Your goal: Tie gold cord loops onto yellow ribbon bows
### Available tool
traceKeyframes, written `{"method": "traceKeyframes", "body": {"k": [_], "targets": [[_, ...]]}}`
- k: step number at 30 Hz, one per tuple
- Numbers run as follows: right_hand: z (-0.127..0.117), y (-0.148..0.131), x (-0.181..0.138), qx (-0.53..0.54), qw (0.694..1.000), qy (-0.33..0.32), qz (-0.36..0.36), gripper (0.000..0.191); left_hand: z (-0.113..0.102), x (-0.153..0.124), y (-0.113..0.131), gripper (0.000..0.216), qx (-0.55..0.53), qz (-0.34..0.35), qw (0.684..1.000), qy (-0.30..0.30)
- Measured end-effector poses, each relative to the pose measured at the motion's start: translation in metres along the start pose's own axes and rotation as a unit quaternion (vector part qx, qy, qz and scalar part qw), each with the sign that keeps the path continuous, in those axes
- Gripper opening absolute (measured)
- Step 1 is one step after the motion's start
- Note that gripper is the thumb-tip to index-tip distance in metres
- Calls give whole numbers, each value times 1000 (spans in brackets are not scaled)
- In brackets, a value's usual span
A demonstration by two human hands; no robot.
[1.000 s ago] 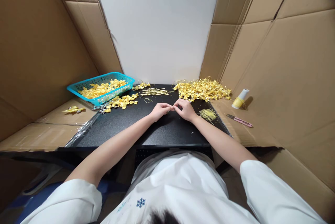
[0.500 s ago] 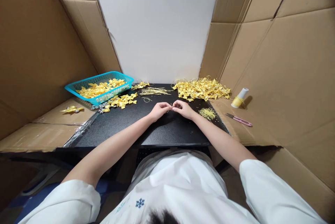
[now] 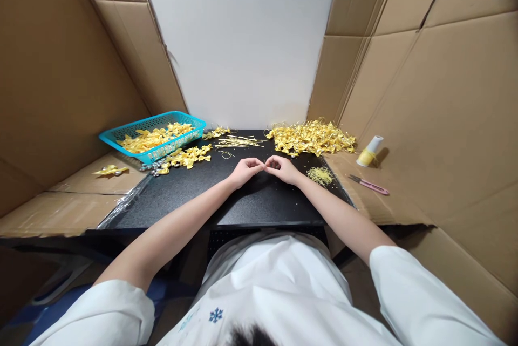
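My left hand [image 3: 244,170] and my right hand [image 3: 283,168] rest close together on the black table [image 3: 194,195], fingers curled in pinches that almost meet. A tiny yellowish piece shows between the fingertips; I cannot make out what it is. Just behind the hands lies a bundle of thin yellow strands [image 3: 238,142]. A big heap of yellow bows [image 3: 311,138] lies at the back right. A small tuft of yellow thread clippings [image 3: 320,175] sits beside my right wrist.
A turquoise basket [image 3: 121,135] with yellow bows stands at the back left, with loose bows [image 3: 186,157] in front of it. A thread spool [image 3: 369,151] and pink snips [image 3: 369,184] lie on cardboard at the right. Cardboard walls enclose both sides.
Both hands stay pinched together at the same spot, with small finger movements only. The view has shifted slightly.
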State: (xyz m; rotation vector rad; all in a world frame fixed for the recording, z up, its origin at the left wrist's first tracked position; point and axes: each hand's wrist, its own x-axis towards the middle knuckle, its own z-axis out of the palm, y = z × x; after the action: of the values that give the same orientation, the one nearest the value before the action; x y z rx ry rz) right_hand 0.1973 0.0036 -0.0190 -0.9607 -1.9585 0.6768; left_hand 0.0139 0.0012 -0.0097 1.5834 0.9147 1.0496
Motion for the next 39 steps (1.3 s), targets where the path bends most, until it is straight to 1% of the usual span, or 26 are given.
{"method": "traceKeyframes", "body": {"k": [3,9,13,18,21,25,31,36,39], "targets": [[0,0,0,-7,1000,6,-6,16,0,1,-1,26,2,2,1000,11],[-1,0,0,-10,1000,28,-6,18,-2,1,-5,28,36,22,997,60],[0,0,0,-1,999,33,2,17,-3,3,-8,30,30,34,996,75],[1,1,0,0,999,36,9,17,-2,3,-9,31,1,67,995,73],[1,1,0,3,999,31,12,18,-1,2,-7,28,2,85,994,70],[1,0,0,1,999,30,14,19,-1,0,-4,23,50,95,992,67],[-1,-1,0,-14,999,34,12,18,-3,-4,-2,25,154,100,980,81],[-4,-2,0,-21,999,39,14,13,-3,-5,-1,24,201,115,969,86],[-4,-3,0,-20,999,39,11,12,-3,-4,-3,24,207,127,967,82]]}}
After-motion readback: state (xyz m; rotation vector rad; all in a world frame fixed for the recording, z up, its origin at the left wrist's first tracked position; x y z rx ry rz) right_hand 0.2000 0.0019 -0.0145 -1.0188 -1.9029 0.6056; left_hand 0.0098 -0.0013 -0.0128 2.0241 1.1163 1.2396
